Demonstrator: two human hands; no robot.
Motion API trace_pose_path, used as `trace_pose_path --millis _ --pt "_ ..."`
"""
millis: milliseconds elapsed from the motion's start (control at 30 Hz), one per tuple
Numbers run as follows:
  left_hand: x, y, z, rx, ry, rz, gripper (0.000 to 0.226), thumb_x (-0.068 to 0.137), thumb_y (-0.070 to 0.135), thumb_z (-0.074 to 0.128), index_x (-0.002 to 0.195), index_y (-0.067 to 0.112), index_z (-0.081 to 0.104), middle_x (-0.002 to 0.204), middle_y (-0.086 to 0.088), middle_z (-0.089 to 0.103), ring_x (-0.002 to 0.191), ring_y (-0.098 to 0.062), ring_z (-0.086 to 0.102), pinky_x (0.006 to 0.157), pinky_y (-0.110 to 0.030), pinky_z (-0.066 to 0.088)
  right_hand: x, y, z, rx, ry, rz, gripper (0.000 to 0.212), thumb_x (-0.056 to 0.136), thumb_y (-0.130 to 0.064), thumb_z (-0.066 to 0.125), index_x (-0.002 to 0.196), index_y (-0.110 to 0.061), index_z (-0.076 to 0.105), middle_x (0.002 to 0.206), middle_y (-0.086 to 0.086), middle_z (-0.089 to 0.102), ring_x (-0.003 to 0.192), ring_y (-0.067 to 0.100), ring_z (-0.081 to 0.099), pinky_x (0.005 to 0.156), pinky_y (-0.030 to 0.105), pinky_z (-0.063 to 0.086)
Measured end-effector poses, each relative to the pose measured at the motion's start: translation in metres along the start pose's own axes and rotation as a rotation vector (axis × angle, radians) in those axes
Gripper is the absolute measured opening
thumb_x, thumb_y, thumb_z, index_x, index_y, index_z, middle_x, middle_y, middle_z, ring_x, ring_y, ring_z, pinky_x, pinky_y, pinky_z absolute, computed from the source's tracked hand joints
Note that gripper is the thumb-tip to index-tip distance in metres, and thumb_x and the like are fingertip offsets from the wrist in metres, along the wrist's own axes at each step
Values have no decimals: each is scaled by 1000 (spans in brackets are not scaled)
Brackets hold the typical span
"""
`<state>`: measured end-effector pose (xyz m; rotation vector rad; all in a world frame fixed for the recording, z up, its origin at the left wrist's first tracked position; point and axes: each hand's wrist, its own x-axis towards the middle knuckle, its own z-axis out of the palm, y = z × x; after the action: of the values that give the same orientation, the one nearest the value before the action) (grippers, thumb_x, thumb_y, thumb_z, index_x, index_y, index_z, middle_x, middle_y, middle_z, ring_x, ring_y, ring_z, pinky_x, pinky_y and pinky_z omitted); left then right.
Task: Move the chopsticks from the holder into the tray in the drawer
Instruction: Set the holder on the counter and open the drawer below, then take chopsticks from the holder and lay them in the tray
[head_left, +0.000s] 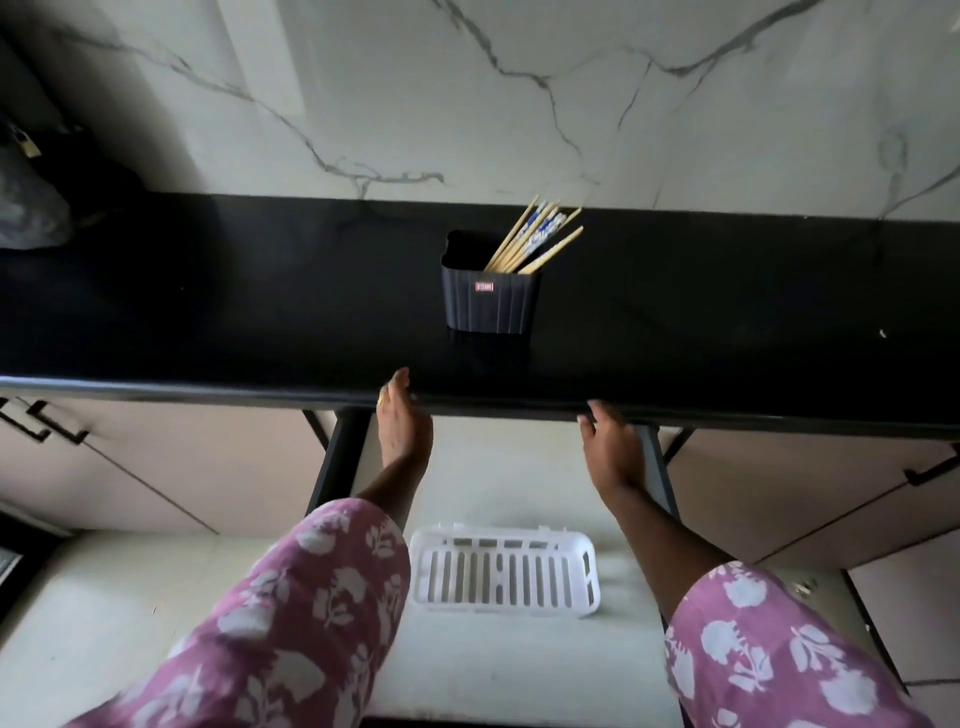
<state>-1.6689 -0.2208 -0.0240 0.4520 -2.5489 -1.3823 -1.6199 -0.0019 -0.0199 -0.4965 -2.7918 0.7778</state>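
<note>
The chopsticks (537, 240) are pale wood, several with blue-and-white patterned tops. They stand bunched in a black ribbed holder (487, 301) on the black countertop (208, 312), all leaning toward the right rear corner. Below, the drawer (519, 467) is pulled out, and a white slotted plastic tray (505, 571) lies in it. My left hand (404, 422) and right hand (609, 448) hold nothing; the fingers are straight and close together, tips at the counter's front edge.
</note>
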Motion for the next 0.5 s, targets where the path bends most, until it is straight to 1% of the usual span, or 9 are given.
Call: trace_pose_path --millis 100,167,267,367,433,500 --pt "49 37 14 -79 -38 22 45 98 10 41 143 4 37 144 -16 40 135 -28 35 112 -32 25 44 -34 -9 109 0 -49 38 95 -17 52 129 -2 53 133 19 56 121 35 54 102 36 41" --pt "76 56 25 -105 -102 -44 50 101 24 40 146 4 31 150 -16 34 140 -29 29 115 -34 21 68 -55 -13 173 -29 -20 43 94 -21 55 133 -3 49 133 20 55 124 35 51 104 36 40" --pt "113 80 44 -220 -192 -192 62 99 46 33 149 9 26 153 -15 29 141 -32 28 116 -41 23 109 -80 -7 267 -99 35 61 92 -30 57 142 -2 35 143 21 44 134 34 39 110 35 32" --pt "132 91 55 -397 -261 -239 69 96 59 27 151 18 20 155 -11 27 142 -30 27 117 -43 22 135 -98 3 505 -182 153 74 91 -37 56 147 -4 21 150 20 33 138 32 34 113 35 29" --pt "135 95 63 -424 -302 -249 69 95 60 26 150 19 23 153 -10 32 140 -30 31 114 -42 25 143 -104 8 613 -219 220 70 93 -40 51 148 -8 21 151 18 33 138 31 34 111 34 30" --pt "131 100 69 -408 -268 -255 65 96 57 28 146 15 30 148 -13 39 135 -32 38 110 -41 30 145 -107 9 656 -197 209 60 96 -37 48 145 -9 29 147 17 40 135 30 39 109 32 33"
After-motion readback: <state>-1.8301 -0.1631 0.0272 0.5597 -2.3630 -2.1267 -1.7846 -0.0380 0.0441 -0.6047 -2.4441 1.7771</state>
